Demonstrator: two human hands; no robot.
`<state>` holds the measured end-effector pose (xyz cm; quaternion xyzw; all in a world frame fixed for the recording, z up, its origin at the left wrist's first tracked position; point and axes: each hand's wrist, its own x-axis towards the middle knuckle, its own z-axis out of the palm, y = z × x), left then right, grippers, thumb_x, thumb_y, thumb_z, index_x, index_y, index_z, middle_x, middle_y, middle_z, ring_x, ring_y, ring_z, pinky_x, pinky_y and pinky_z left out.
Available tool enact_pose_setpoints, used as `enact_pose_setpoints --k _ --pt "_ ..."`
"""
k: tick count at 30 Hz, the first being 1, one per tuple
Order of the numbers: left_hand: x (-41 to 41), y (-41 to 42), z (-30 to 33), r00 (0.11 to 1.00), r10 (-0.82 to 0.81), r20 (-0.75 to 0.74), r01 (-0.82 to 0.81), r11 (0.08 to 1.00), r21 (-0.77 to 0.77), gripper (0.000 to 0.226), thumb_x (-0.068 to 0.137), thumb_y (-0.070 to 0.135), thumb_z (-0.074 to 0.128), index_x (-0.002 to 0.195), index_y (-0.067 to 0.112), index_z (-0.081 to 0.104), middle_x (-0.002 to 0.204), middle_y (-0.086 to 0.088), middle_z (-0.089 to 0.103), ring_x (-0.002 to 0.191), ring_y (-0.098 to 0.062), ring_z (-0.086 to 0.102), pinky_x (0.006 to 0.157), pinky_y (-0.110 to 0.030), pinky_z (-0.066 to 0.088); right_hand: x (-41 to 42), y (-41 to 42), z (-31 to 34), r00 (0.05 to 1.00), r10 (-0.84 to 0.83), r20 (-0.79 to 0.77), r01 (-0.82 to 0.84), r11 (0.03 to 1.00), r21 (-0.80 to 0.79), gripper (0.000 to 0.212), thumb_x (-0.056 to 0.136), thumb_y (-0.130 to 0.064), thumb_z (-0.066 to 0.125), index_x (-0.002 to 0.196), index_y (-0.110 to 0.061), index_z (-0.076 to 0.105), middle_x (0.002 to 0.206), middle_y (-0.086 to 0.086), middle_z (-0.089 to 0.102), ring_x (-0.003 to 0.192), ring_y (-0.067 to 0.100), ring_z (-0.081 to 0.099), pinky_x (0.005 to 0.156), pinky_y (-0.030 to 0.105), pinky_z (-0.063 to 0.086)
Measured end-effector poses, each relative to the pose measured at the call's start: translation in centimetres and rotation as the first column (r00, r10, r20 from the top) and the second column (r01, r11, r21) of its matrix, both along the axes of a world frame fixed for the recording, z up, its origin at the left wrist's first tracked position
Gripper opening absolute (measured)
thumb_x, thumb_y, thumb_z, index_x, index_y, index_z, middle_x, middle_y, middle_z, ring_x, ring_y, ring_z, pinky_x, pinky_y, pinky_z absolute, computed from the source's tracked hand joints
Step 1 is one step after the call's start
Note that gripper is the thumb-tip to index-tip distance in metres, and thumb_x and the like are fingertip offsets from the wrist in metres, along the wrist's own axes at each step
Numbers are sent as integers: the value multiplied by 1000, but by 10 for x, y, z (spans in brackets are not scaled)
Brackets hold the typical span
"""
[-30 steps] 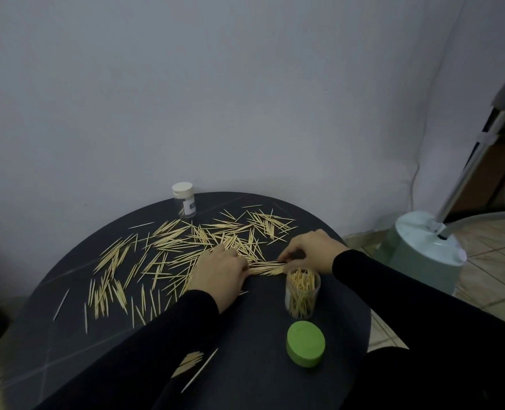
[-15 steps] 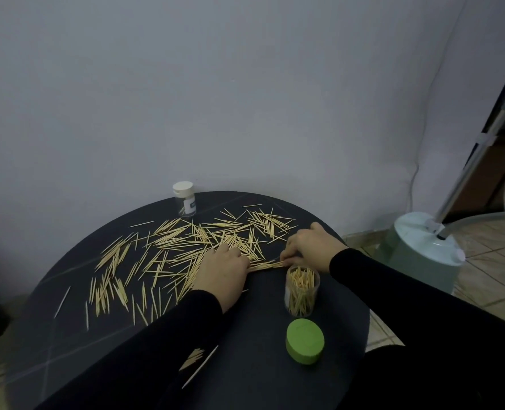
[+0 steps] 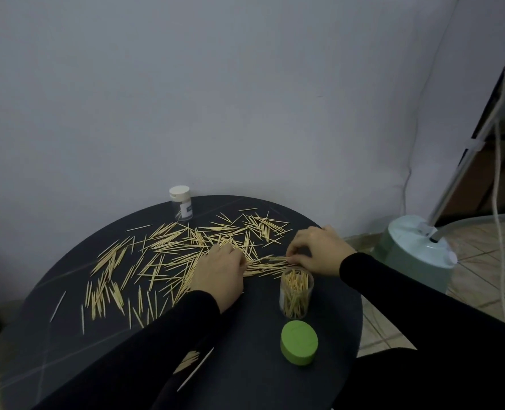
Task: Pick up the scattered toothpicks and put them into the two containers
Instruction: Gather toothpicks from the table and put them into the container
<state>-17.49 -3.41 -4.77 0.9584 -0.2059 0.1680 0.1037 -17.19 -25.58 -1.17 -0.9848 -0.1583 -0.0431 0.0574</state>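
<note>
Many pale toothpicks (image 3: 168,255) lie scattered over the round black table (image 3: 260,365). A clear open container (image 3: 295,292), partly filled with toothpicks, stands near the right edge, with its green lid (image 3: 299,342) lying in front of it. A second clear container (image 3: 181,202) with a white cap stands at the back. My left hand (image 3: 220,272) rests palm down on the toothpicks, fingertips against a small gathered bunch (image 3: 267,263). My right hand (image 3: 319,250) has curled fingers pinching the right end of that bunch, just behind the open container.
A pale green appliance base (image 3: 417,253) with a metal pole and cords stands on the tiled floor to the right. The grey wall runs close behind the table. A few toothpicks (image 3: 190,358) lie near the front edge beside my left sleeve.
Both hands have stayed at the gathered bunch behind the open container; the right hand's fingers have shifted slightly along its end. The containers and lid have not moved.
</note>
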Motion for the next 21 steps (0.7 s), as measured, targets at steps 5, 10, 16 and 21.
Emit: enact_pose_setpoints --k 5,10,16,21 --pt "-1 -6 11 989 16 -145 -56 961 -272 12 94 31 52 100 26 61 96 8 61 90 -8 54 81 -26 48 -11 -10 5 998 -54 -42 64 953 295 5 90 -34 63 91 -38 60 90 -19 60 94 6 54 89 25 43" --pt "-15 -17 28 959 -157 -237 -32 768 -640 8 95 28 54 94 24 61 87 11 60 82 -5 56 71 -19 42 -30 -11 22 999 -17 -49 41 830 557 3 91 -24 64 89 -26 64 80 -13 61 73 1 53 69 15 44" --pt "-38 -38 37 875 -425 -234 -14 460 -888 8 94 19 56 95 18 64 88 -1 66 81 -6 62 71 -12 49 -46 -12 28 982 124 -141 11 712 702 7 88 -18 66 87 -25 66 88 0 68 87 14 65 84 26 53" --pt "-41 -43 33 859 -455 -235 -38 401 -915 8 92 17 58 97 17 65 92 -8 68 89 -18 65 76 -19 53 -48 -16 25 976 135 -172 24 716 698 7 86 -19 69 86 -26 68 91 1 72 91 18 67 91 37 54"
